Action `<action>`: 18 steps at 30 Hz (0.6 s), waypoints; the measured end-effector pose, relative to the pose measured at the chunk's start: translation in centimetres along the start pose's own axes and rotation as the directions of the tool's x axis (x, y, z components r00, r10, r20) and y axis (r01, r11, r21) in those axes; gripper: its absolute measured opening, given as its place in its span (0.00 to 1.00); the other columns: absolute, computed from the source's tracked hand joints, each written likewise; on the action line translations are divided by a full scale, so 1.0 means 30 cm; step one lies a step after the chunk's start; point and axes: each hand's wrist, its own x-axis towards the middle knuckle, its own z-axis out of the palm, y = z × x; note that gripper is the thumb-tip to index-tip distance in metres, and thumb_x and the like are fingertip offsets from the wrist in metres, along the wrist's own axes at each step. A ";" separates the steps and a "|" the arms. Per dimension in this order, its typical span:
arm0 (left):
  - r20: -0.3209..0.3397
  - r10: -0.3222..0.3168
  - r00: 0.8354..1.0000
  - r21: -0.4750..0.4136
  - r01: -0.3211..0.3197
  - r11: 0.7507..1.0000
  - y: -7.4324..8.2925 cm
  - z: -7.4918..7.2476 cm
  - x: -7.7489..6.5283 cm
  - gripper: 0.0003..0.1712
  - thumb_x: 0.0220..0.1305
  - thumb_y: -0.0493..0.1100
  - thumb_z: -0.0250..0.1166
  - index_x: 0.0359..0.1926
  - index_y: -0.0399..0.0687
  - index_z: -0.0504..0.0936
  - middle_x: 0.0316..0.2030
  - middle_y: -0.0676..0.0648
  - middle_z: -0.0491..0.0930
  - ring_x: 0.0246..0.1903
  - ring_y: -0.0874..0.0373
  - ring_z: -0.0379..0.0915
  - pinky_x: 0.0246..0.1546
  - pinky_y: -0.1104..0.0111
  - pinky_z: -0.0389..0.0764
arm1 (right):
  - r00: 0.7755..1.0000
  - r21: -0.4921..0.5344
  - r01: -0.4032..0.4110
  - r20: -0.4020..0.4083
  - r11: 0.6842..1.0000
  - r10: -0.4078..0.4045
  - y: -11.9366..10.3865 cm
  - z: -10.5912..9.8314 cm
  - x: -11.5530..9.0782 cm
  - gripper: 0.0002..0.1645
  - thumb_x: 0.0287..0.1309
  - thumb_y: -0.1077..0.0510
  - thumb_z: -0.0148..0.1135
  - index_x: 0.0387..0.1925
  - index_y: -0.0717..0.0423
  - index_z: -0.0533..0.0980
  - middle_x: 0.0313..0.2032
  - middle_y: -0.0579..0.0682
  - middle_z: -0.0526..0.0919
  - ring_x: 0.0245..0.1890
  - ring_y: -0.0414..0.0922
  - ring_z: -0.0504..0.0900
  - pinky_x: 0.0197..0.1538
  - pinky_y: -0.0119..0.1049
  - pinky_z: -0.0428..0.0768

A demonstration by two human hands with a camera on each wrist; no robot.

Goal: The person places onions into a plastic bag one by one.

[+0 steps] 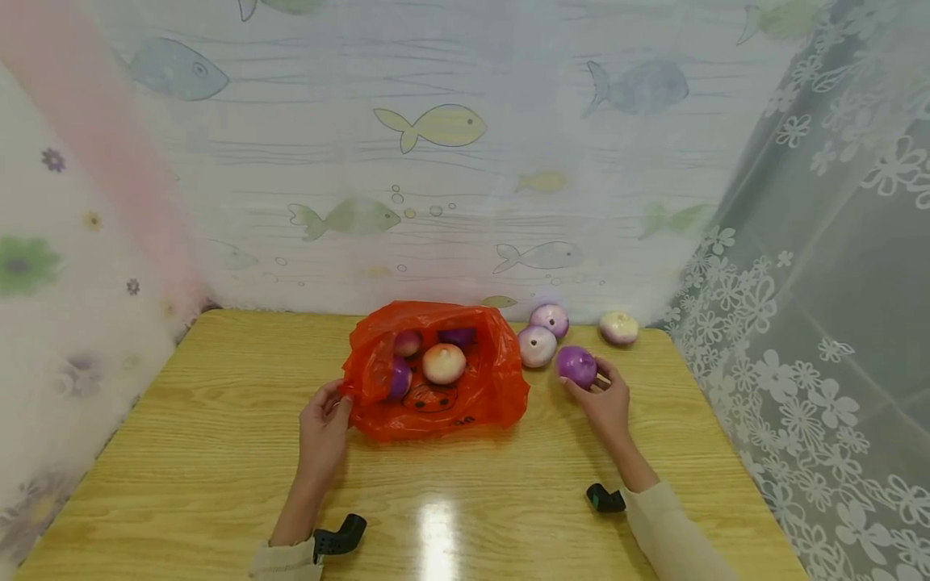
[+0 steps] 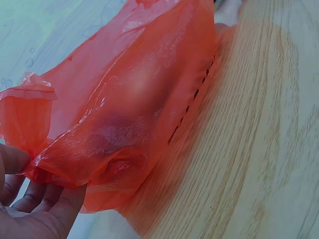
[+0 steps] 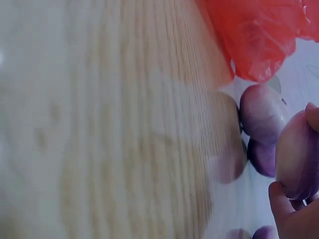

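Observation:
A red plastic bag lies on its side with its mouth spread, and several onions show inside, among them a pale orange-white onion and a purple onion. My left hand pinches the bag's left edge; in the left wrist view thumb and fingers grip the thin plastic. Right of the bag, my right hand holds a purple onion, its fingers and thumb around the sides. That onion appears close up in the right wrist view, above the tabletop.
Two white-and-purple onions touch each other just right of the bag. A paler onion sits near the back right edge of the wooden table. Behind stands a fish-patterned curtain; a flower-patterned curtain hangs at right.

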 end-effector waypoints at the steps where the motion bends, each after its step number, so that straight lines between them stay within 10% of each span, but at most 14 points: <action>1: 0.000 -0.002 1.000 0.002 0.002 1.000 0.000 0.000 0.000 0.18 0.79 0.36 0.50 0.64 0.37 0.72 0.59 0.39 0.75 0.46 0.69 0.77 0.45 0.80 0.81 | 1.000 0.000 -0.006 0.006 1.000 0.006 -0.003 -0.001 -0.009 0.43 0.54 0.59 0.77 0.68 0.65 0.67 0.65 0.63 0.71 0.58 0.58 0.76 0.43 0.13 0.75; 18: -0.010 0.004 1.000 -0.008 -0.004 1.000 -0.002 0.002 0.000 0.18 0.79 0.36 0.50 0.64 0.37 0.73 0.58 0.39 0.76 0.45 0.70 0.78 0.45 0.79 0.81 | 0.996 0.076 0.024 0.081 0.997 -0.030 -0.053 -0.012 -0.158 0.40 0.55 0.66 0.75 0.68 0.63 0.68 0.65 0.58 0.72 0.50 0.34 0.78 0.49 0.20 0.80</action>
